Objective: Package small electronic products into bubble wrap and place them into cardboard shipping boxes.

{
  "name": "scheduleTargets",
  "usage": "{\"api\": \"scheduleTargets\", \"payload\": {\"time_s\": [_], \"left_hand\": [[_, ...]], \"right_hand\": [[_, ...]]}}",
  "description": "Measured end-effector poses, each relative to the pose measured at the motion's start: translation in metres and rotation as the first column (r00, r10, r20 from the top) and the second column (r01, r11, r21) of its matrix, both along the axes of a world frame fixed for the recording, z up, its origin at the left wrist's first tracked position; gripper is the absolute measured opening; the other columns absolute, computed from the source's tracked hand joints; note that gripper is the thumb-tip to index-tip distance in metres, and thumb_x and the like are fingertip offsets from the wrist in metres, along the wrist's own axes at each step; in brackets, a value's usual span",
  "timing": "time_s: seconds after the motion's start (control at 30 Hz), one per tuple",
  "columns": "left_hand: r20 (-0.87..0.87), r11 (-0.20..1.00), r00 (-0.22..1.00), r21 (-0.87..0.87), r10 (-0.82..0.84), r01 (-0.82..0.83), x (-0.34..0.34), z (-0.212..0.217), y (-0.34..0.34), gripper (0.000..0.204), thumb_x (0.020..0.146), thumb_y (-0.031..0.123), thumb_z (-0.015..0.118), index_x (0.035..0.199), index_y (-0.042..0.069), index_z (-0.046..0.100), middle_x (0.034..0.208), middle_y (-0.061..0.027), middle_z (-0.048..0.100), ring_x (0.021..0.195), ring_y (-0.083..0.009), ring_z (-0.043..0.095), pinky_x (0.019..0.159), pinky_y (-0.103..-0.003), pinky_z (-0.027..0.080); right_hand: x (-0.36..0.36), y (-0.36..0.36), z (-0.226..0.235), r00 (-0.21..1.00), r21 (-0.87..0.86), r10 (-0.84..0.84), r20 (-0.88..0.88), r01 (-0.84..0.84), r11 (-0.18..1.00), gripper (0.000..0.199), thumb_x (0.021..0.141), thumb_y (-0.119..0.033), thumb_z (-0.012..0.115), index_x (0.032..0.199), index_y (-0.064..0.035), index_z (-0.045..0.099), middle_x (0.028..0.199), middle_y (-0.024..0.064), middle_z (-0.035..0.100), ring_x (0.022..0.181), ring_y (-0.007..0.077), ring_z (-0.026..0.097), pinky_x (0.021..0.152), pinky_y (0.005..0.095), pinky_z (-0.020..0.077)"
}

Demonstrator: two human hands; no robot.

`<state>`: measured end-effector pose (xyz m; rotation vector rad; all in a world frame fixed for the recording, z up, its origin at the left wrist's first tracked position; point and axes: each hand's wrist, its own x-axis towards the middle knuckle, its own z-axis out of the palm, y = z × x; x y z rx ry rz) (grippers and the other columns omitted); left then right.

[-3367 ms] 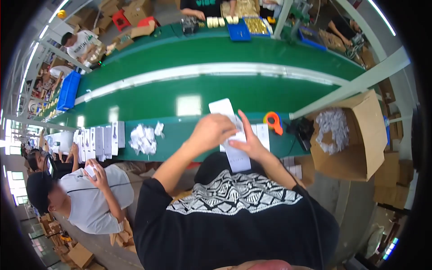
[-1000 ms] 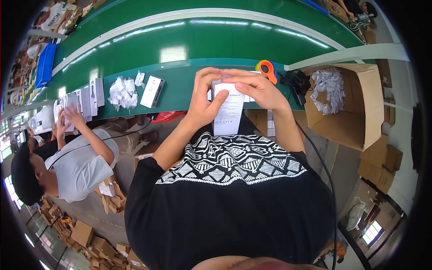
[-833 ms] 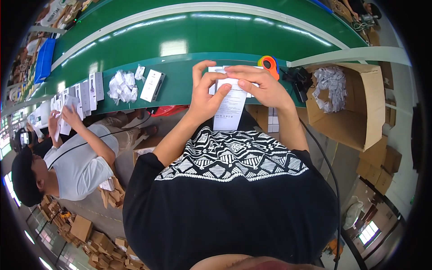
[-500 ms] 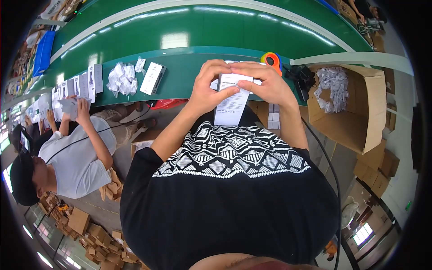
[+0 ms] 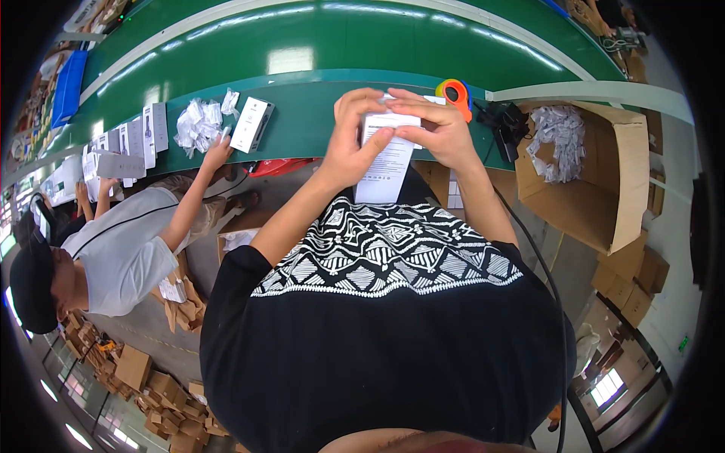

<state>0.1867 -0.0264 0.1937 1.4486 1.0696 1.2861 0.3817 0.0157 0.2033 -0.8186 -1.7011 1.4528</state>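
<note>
I hold a small white box [image 5: 390,123] with a long paper sheet [image 5: 384,170] hanging from it, in the upper middle of the frame, just above the green table [image 5: 302,121]. It looks light. The paper is thin and bends easily, so I think the stiff box edges are the best place to pinch. My left hand [image 5: 352,140] and right hand [image 5: 439,128] both have fingers closed on the box, elbows bent, hands meeting close together.
</note>
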Motion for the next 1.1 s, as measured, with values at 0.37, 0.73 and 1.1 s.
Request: {"api": "scheduleTargets", "payload": {"time_s": [0.37, 0.73, 1.1], "left_hand": [[0.184, 0.995, 0.979, -0.07, 0.088, -0.076, -0.025, -0.046, 0.01, 0.026, 0.097, 0.018, 0.06, 0.117, 0.001, 0.059, 0.126, -0.0136, 0.056, 0.118, -0.0219, 0.053, 0.1, -0.032, 0.041], [-0.857, 0.801, 0.333, 0.143, 0.394, -0.581, -0.253, -0.206, 0.025, 0.087, 0.071, 0.043, 0.081, 0.137, -0.001, 0.045, 0.125, -0.0278, 0.057, 0.116, -0.0408, 0.056, 0.1, -0.044, 0.045], [-0.793, 0.714, 0.61, -0.422, 0.008, -0.559, -0.161, -0.258, -0.009, 0.109, 0.067, 0.061, 0.081, 0.132, -0.011, 0.031, 0.124, -0.0335, 0.051, 0.111, -0.0494, 0.055, 0.094, -0.051, 0.048]], "right_hand": [[-0.038, -0.003, -0.027, 0.995, -0.181, -0.068, -0.078, 0.053, 0.982, 0.04, 0.084, -0.013, 0.075, 0.122, -0.0047, 0.066, 0.124, 0.0166, 0.065, 0.119, 0.0242, 0.059, 0.096, 0.0345, 0.0489], [-0.141, 0.065, -0.165, 0.652, 0.09, -0.133, 0.747, 0.1, 0.991, 0.066, 0.087, -0.053, 0.064, 0.139, -0.014, 0.053, 0.152, 0.012, 0.038, 0.132, 0.0327, 0.045, 0.107, 0.0497, 0.0353], [-0.099, 0.025, -0.22, 0.54, 0.439, -0.371, 0.755, 0.003, 0.898, 0.06, 0.09, -0.051, 0.059, 0.14, -0.0164, 0.052, 0.152, 0.0126, 0.036, 0.141, 0.0378, 0.029, 0.113, 0.0548, 0.0213]]}}
